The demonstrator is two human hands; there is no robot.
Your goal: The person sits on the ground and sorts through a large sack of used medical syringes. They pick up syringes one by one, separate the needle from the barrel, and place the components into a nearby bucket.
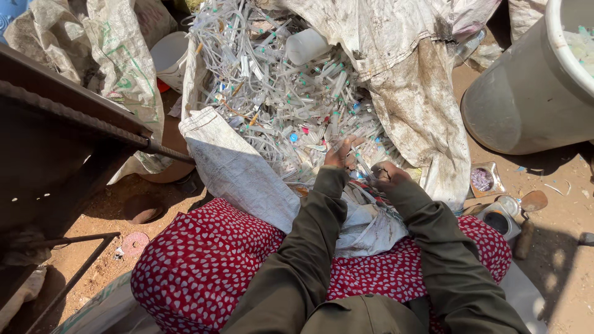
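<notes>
Syringe heap (pixel 291 105) crowds the hands; sack walls (pixel 235 167) apparently hem both sides.

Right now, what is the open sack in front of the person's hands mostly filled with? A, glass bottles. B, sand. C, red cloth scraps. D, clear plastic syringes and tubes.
D: the sack holds a heap of clear plastic syringes and tubes, which the left hand reaches into.
</notes>
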